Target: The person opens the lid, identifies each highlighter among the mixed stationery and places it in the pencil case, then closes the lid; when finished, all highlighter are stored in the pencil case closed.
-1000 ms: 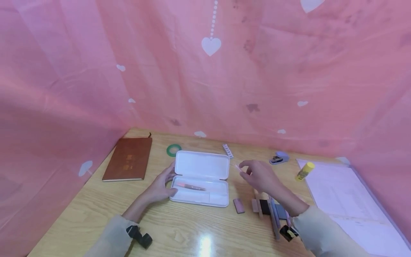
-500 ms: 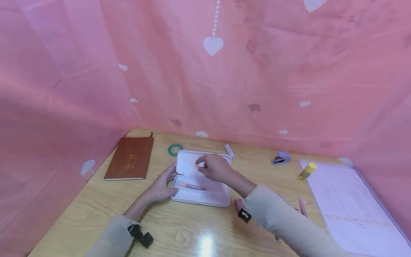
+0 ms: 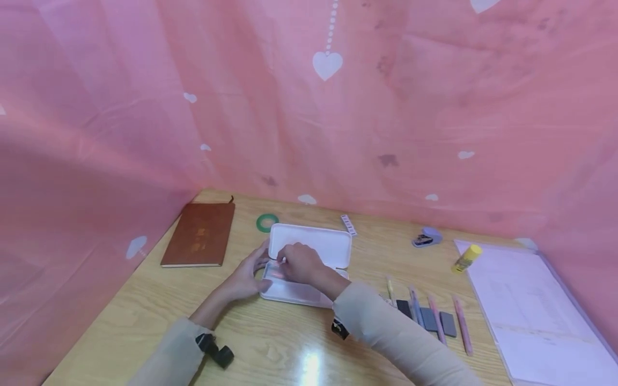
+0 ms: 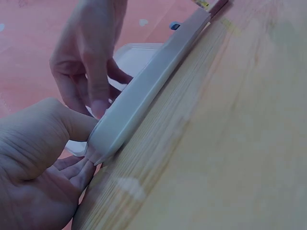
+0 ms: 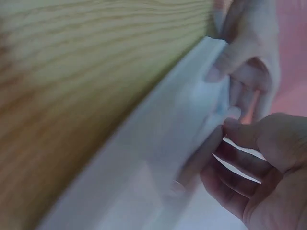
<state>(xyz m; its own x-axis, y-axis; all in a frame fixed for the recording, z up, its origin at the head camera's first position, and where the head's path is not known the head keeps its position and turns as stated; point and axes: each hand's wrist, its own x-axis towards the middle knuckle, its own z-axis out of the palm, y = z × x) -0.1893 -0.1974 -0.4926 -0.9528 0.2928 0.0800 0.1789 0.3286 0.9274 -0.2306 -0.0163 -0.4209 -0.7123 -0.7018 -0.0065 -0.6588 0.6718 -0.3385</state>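
A white pencil case lies on the table with its lid raised. My left hand grips its left end, thumb on the front rim and fingers behind, as the left wrist view also shows. Over the tray, my right hand reaches in at the left end. Its thumb and fingers pinch a slim pen, most of which they hide; a pale end shows in the right wrist view. Beneath the hand lies another pen with a pink end, partly covered.
Several pens, including a pink one, lie at right by dark grey blocks. Farther back are a purple stapler, yellow glue stick and green tape roll. A brown notebook lies left, white paper sheets right.
My right hand has carried the slim pen leftward from right of the case, across the lid, and down into the tray. My left hand has kept its hold on the case.
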